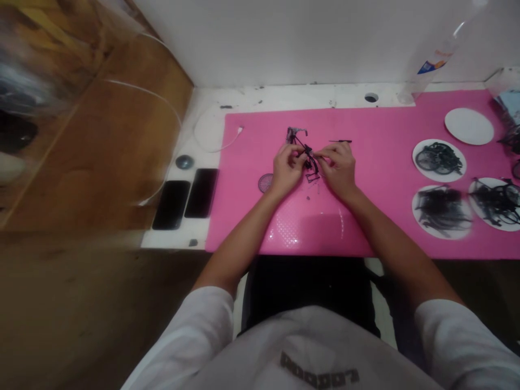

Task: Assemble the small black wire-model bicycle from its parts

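Observation:
Over the pink mat [247,141], a small black model bicycle frame [299,142] is held between my two hands. My left hand [287,167] pinches it from the left side. From the right, the fingertips of my right hand [339,165] close on the same frame near its middle; any tiny part between them is too small to make out. A little spoked wheel [265,183] lies beside my left wrist, partly covered by the hand. Below the frame, a tiny dark piece [307,198] rests on the mat. Past my right hand lies a thin black tool [340,141].
To the right stand white plates: one bare [469,127], one with wheels [439,160], one with thin black parts [442,211], one with black frames [498,203]. A clear bottle [433,65] stands behind. Two phones [171,205] and a white cable [227,145] lie left.

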Demonstrator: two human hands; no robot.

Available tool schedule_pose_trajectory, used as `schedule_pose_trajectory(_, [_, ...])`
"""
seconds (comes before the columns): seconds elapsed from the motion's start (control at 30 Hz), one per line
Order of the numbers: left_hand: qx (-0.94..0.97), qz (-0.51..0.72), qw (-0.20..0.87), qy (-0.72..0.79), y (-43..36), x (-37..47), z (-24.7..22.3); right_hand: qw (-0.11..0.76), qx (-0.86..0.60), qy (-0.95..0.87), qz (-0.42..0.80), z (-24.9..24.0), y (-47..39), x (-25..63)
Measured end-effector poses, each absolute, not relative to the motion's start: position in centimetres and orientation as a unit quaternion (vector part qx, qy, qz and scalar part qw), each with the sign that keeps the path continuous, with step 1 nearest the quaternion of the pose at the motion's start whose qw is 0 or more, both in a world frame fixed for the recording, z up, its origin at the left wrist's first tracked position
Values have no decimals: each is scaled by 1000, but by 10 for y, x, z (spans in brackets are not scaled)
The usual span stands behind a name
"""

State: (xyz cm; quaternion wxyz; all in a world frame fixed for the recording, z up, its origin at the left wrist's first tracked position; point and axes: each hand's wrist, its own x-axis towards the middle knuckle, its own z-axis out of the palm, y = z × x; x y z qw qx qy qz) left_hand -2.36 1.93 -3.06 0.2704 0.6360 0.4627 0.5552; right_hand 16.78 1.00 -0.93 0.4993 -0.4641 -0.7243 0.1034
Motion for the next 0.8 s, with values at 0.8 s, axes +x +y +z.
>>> schedule_pose_trajectory(0.8, [611, 567, 334, 440, 24, -25, -40, 498, -427, -731, 191, 0, 4, 159])
